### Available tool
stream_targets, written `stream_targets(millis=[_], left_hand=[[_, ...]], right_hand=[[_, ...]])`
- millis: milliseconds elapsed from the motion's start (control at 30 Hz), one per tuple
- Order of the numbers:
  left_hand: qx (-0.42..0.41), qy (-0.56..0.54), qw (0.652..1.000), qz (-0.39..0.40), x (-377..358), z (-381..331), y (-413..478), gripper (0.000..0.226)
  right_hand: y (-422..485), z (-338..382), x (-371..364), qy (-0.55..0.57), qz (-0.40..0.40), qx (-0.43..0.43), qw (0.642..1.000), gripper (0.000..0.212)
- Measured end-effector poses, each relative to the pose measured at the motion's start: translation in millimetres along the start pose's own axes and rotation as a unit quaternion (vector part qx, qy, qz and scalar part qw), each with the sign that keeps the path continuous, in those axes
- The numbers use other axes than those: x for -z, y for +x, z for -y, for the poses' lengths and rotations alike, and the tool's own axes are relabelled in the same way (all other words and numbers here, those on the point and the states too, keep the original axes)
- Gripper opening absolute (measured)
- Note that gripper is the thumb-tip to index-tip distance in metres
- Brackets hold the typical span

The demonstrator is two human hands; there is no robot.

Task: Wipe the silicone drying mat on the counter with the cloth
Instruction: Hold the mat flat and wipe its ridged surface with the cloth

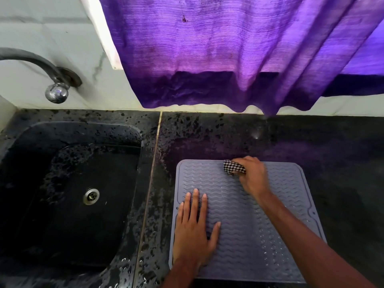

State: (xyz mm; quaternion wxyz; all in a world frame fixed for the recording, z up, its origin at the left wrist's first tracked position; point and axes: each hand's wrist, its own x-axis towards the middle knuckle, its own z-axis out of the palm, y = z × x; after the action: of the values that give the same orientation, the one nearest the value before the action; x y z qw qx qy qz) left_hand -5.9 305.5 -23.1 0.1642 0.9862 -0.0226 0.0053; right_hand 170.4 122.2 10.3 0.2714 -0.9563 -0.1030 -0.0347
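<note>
With our left hand [195, 229] flat at 8 o'clock on the mat [245, 225] on the bench [332, 152] and our right hand [252, 175] gripping the bunched cloth [232, 166] at its 12 o'clock edge, we fear so small a wad skips ridges.

Daylight glows through the purple curtain [218, 48] ahead of me and tints the dark counter [311, 146] violet. The sink [83, 129] is dim. My right hand [252, 175] and the cloth [233, 167] it grips are slightly blurred. The tap [57, 93] glints, and the wide lens bends the edges.
</note>
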Motion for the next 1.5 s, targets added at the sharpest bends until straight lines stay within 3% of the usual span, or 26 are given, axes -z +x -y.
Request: stream_targets(millis=[300,567,767,933,1200,1500], left_hand=[[0.011,0.009,1.000,0.017,-0.5,-0.3,1.6,0.080],[0.012,0.001,1.000,0.028,2.3,-0.1,1.4,0.079],[0.015,-0.005,1.000,0.023,4.5,-1.1,1.5,0.079],[0.011,-0.006,1.000,0.016,3.2,-0.6,1.5,0.080],[-0.001,-0.005,1.000,0.003,0.1,1.1,1.9,0.080],[0.007,-0.009,1.000,0.013,3.8,2.0,1.6,0.077]], right_hand=[[18.6,82.5,-42.3,0.011,0.055,0.032,0.998,0.037],[40.3,122.3,-50.8,0.056,0.170,0.102,0.978,0.032],[37.7,79.7,-18.7,0.027,0.073,0.085,0.993,0.033],[23.8,53.9,-22.2,0.022,0.091,0.087,0.992,0.040],[26.5,93.6,-41.9,0.022,0.088,0.041,0.995,0.039],[31.8,139.9,-59.6,0.077,0.170,0.115,0.976,0.038]])
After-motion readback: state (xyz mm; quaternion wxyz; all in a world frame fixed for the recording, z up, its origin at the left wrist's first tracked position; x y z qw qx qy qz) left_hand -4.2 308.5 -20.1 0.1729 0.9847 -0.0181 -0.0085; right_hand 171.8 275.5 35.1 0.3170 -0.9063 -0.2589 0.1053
